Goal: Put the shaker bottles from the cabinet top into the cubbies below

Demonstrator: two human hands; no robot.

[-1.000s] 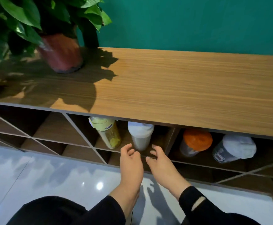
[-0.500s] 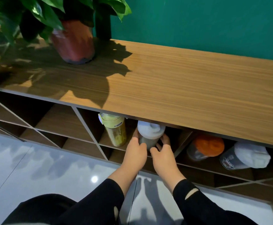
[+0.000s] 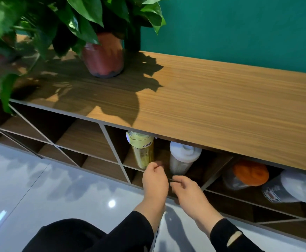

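White-lidded shaker bottle (image 3: 182,159) stands upright, lid up, in the cubby (image 3: 212,162) beside the yellow bottle (image 3: 142,151); left hand (image 3: 155,180) and right hand (image 3: 188,188), fingers loosely curled, hold nothing.

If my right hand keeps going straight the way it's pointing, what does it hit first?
Most likely the white-lidded shaker bottle, which stands in the cubby just beyond the right hand. Its curled fingers sit near the bottle's base, though depth is hard to judge.
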